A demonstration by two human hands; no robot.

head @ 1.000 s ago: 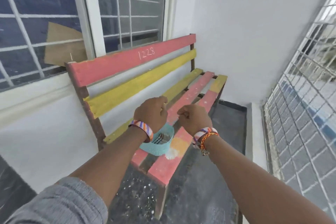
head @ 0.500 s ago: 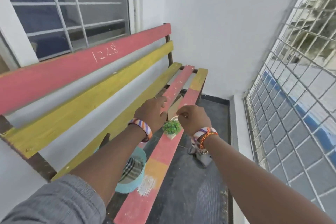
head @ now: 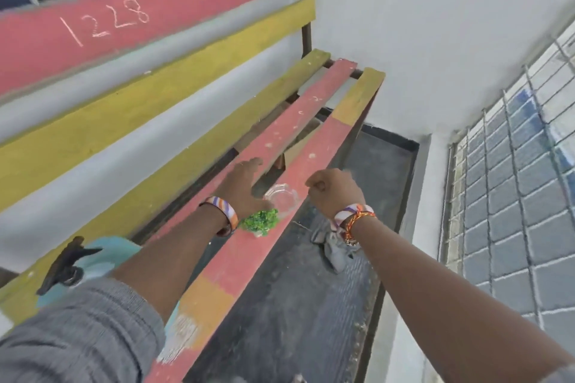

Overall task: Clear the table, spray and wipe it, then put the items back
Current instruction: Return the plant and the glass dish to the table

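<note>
Slatted bench [head: 249, 261], painted red and yellow: its long axis is seen running from the lower left away to the upper right, with "1228" chalked on the top red back slat. Teal container [head: 102, 255]: set on the seat at the near left, largely covered by the left forearm, with a dark object [head: 62, 267] lying against its left edge; what the dark object is cannot be told. Grey cloth [head: 334, 247]: crumpled on the dark floor just beyond the front slat, seen below the right wrist. Left hand [head: 241, 186]: extended along the seat, fingers straight and spread towards the far end, nothing gripped; a striped band is worn at the wrist. Right hand [head: 337, 193]: held above the front edge of the bench, fingers curled inward, nothing visibly held; woven bands are worn at the wrist. Small green plant [head: 260, 222]: placed on the front red slat, just beside the left wrist and nearer than both hands. Clear glass dish [head: 281, 200]: resting on the same slat between the two hands, just past the plant and close to the left thumb; contact cannot be told.
</note>
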